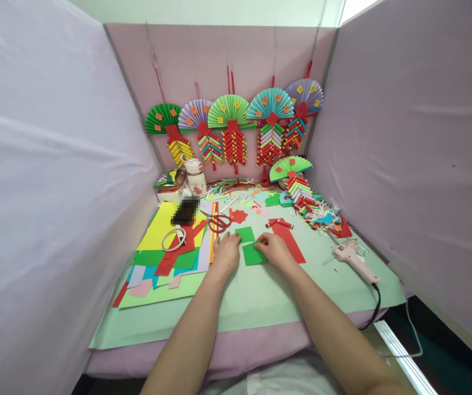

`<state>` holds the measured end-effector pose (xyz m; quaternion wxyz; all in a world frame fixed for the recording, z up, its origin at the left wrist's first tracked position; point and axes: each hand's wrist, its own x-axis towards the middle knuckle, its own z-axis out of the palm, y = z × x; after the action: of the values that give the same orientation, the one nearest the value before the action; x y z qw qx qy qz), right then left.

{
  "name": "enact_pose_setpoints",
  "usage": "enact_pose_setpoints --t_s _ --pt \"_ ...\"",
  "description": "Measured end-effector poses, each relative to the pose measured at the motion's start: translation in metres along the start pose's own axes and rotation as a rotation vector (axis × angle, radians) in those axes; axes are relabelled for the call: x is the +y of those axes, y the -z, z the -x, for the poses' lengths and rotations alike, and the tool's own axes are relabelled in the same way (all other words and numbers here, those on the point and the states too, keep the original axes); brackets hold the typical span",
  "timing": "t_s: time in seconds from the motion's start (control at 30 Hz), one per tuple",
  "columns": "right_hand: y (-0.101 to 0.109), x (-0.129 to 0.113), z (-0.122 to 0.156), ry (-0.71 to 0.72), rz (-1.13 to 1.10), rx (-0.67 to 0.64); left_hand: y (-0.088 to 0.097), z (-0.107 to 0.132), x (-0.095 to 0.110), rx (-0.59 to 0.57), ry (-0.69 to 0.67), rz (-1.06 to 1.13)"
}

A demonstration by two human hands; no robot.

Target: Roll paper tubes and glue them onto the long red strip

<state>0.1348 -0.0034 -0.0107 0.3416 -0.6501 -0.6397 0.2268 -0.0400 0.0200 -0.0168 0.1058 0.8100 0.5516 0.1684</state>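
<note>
Two green paper squares lie on the mat in front of me. The farther green paper square has the fingertips of my left hand at its left edge; that hand rests low on the mat with its fingers stretched forward. My right hand has its thumb and fingers together on the upper right corner of the nearer green paper square. Just beyond my right hand lies a red paper strip with small red rolled tubes on its far end. Red-handled scissors lie beyond my left hand.
Coloured paper sheets are stacked at left, with a roll of tape on top. A glue gun lies at right, its cord over the edge. Paper scraps, a white jug and hanging paper fans are at the back.
</note>
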Motion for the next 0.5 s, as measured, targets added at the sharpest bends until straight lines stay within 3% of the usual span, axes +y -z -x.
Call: enact_pose_setpoints --t_s 0.17,0.37,0.5 --pt "-0.01 -0.005 0.008 0.037 0.282 0.05 -0.003 -0.002 0.002 -0.022 -0.014 -0.049" --pt "-0.001 0.002 0.008 0.167 0.264 0.245 0.001 0.0 0.007 0.079 0.003 -0.052" --pt "0.004 0.006 0.011 0.357 0.224 0.13 0.003 0.0 0.005 0.156 0.014 -0.047"
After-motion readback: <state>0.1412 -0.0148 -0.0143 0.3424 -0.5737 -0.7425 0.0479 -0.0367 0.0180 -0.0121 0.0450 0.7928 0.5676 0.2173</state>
